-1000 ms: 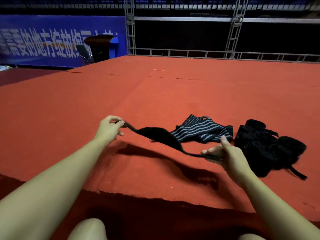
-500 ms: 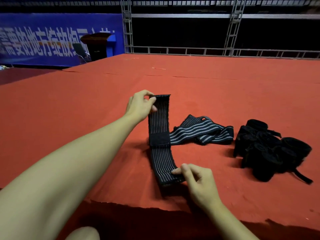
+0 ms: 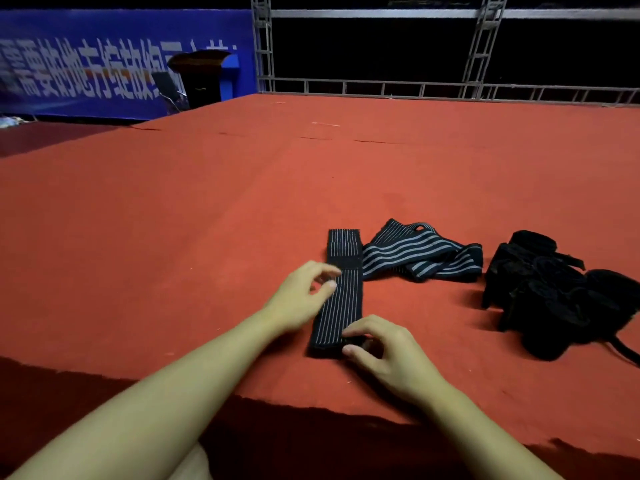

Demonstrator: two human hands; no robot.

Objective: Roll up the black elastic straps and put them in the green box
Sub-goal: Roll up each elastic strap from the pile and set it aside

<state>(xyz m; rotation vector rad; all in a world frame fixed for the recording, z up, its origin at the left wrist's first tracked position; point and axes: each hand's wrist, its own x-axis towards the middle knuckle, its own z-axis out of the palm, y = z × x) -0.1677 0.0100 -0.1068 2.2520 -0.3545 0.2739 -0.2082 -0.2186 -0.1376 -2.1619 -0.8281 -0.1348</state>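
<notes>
Flat ribbed black strap [image 3: 341,299] lies lengthwise on red carpet [image 3: 173,237]. Right hand [image 3: 384,351] pinches its near end; left hand [image 3: 299,299], fingers curled, apparently touches its left edge. Hands stay apart.

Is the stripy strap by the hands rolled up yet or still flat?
Flat. The strap lies stretched out on the red carpet; only its near end, under the right hand, may be curling.

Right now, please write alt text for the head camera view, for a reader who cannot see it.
Two bare hands work a black pinstriped strap lying flat on red carpet: the right hand curls over its near end, the left hand touches its middle. A striped strap and black bundle lie to the right.
</notes>
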